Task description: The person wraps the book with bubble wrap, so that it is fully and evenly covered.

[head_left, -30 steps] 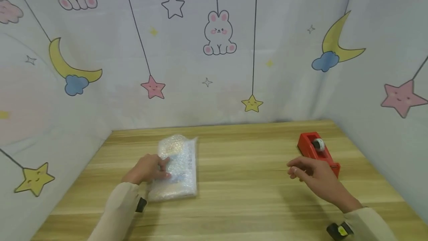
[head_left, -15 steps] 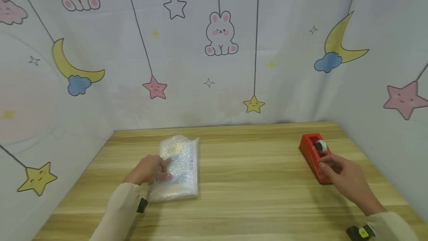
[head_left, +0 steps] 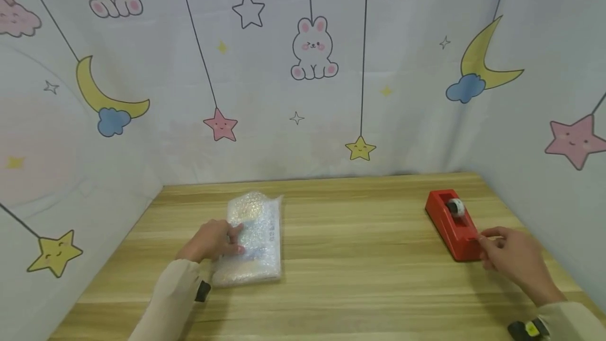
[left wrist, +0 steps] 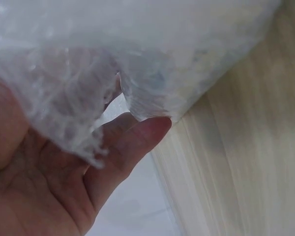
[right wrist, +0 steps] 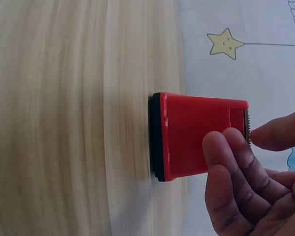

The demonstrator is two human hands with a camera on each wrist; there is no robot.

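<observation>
A flat package in bubble wrap (head_left: 258, 236) lies on the left of the wooden table, with print showing through. My left hand (head_left: 211, 238) grips its left edge; in the left wrist view, fingers (left wrist: 132, 147) and palm close round a loose flap of bubble wrap (left wrist: 64, 93). On the right stands a red tape dispenser (head_left: 450, 228) holding a small roll of tape (head_left: 456, 208). My right hand (head_left: 511, 257) is at its front end. In the right wrist view, fingertips (right wrist: 265, 137) touch the toothed cutter (right wrist: 248, 128); whether they pinch the tape's end is hidden.
Bare wooden tabletop (head_left: 350, 246) lies between package and dispenser. White cloth walls (head_left: 265, 78) printed with stars, moons and rabbits enclose the back and both sides. Each wrist wears a small black camera strap (head_left: 202, 291).
My right hand has moved right, past the dispenser's top, to its front cutter end. The left hand stays on the package.
</observation>
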